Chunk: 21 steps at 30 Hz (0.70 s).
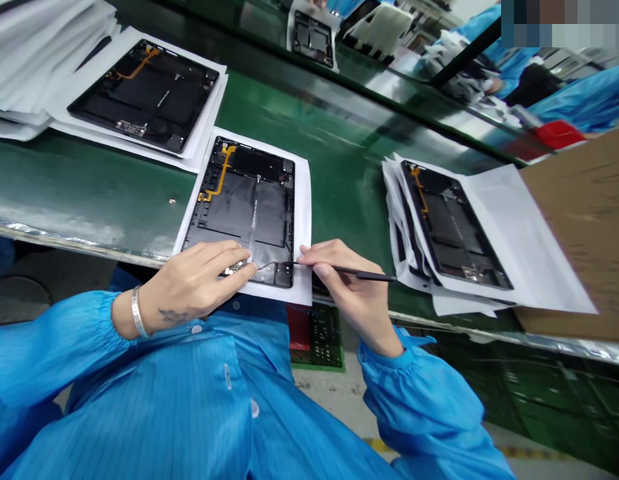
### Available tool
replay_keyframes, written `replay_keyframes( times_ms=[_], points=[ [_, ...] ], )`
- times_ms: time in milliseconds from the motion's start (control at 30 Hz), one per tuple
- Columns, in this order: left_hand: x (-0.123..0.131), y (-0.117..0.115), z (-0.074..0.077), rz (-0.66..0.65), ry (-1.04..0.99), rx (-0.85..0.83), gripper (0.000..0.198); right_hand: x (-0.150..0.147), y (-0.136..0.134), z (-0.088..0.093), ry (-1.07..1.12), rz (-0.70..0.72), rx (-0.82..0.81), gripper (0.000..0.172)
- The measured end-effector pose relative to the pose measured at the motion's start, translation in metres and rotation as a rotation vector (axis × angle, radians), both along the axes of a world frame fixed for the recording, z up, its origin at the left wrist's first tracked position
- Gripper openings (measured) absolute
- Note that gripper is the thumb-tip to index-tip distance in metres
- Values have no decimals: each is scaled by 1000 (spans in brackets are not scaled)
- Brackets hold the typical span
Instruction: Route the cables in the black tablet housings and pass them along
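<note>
An opened black tablet chassis (pixel 246 207) with an orange flex cable lies on a white sheet (pixel 303 200) at the near edge of the green belt. My left hand (pixel 196 280) rests on its lower edge, fingers curled and pressing a small part near the bottom. My right hand (pixel 346 280) is closed in a pen grip on a thin black tool (pixel 359 272), whose tip touches the chassis's lower right corner.
Another chassis (pixel 146 93) lies on paper at the upper left beside stacked white sheets (pixel 34 47). A third chassis (pixel 452 227) sits on a paper stack at the right, next to a brown cardboard box (pixel 584 227). People in blue coats work across the belt.
</note>
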<state>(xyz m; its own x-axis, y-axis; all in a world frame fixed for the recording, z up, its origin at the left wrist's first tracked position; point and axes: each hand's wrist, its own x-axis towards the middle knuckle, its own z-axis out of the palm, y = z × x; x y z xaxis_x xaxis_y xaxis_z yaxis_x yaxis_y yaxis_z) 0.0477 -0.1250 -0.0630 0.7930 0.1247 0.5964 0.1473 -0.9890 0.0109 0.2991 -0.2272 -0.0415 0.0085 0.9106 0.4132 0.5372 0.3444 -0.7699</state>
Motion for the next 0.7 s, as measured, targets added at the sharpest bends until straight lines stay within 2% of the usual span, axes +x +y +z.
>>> replay_keyframes(
  times_ms=[133, 267, 467, 700],
  points=[
    [0, 0, 0, 1, 4, -6, 21, 0, -1, 0, -45, 40, -2, 17],
    [0, -1, 0, 5, 5, 1, 21, 1, -2, -1, 37, -21, 6, 19],
    [-1, -1, 0, 2, 8, 4, 20, -3, -2, 1, -53, -8, -4, 16],
    [-1, 0, -1, 10, 6, 14, 20, -4, -3, 1, 65, -60, -17, 17]
  ],
)
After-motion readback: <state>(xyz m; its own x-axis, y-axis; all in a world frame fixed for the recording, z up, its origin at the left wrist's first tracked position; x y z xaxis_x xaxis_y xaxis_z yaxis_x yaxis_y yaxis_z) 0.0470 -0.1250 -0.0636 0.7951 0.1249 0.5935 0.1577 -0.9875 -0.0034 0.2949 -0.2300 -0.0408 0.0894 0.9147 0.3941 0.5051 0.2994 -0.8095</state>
